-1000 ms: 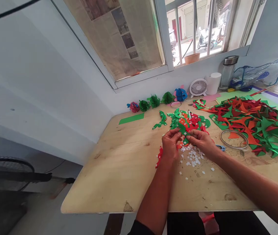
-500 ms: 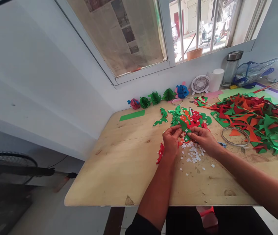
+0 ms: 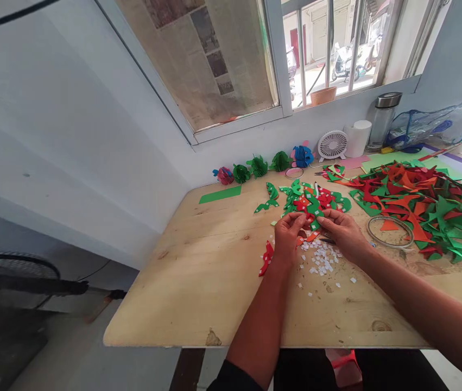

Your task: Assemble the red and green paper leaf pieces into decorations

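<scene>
Both forearms reach forward; the hands pinch close together.

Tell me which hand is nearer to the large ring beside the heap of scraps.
Right: the right hand is just left of the large ring, not touching it. The left hand is farther left, beyond the right hand.

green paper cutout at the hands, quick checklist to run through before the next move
1. Green paper cutout at the right hand's fingertips: ok.
2. Left hand gripping it too: cannot tell, the fingertips and red paper crowd together there.
3. White square on the cutout: ok, at least one shows.
4. Scissors clear of the right hand: not ok, dark blades lie close below its fingers.
5. Paper scrap pile clear of both hands: ok, off to the right.
</scene>
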Available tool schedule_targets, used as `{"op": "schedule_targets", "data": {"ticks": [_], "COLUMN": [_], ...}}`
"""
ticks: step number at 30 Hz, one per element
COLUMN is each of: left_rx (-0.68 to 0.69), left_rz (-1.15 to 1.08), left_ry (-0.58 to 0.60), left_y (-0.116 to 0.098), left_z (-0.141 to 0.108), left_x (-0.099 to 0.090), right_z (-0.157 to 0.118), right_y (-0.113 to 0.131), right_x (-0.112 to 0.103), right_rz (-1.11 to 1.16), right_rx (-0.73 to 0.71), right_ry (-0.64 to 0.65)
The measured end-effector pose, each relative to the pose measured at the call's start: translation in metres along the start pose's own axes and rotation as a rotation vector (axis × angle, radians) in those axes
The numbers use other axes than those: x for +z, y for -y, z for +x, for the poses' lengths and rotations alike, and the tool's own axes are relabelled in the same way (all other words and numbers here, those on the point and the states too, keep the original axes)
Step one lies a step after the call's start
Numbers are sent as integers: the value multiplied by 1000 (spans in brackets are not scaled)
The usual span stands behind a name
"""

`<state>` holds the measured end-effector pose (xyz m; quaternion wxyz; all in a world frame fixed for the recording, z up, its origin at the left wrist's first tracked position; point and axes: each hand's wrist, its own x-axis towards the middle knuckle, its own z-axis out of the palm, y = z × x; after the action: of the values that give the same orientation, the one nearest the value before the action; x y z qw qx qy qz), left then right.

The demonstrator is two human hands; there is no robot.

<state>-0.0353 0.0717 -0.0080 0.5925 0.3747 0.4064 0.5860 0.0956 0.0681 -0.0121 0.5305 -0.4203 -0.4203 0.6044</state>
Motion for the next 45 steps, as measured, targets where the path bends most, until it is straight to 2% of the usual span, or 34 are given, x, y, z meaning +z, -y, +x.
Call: {"op": "schedule_targets", "data": {"ticks": [3,7,16,21,25,28,32,38,45], "left_rx": [74,132,72,61,-3,-2,96,140,151], "left_rz": [92,193,84,72,98,99,23,-36,-73], "left_ry": [73,105,152,160,193,112,-12,26,-38], "left_y": [0,4,5,6,6,6,3,-8,-7], "left_z": [-4,-5,-1,1,4,7,7,0,2], "left_x": [2,1,1,-1,-6,-9,-9,-2,-2], "right_z": [0,-1,-2,0,-1,-2,-4,-4,-3], "right_y": [2,3,4,-1,0,2,0,-8,-13], "right_x": [1,2,3,1,2,3,4,4,3], "right_rz": [-10,-93,-106,-115,-116,-110,-129,-251,-333], "right_rx": [-30,-90,-94,-135,-116,-84,-92,-134,-131], "right_ry": [-14,-36,-36,-43,-36,-14,41,119,166]}}
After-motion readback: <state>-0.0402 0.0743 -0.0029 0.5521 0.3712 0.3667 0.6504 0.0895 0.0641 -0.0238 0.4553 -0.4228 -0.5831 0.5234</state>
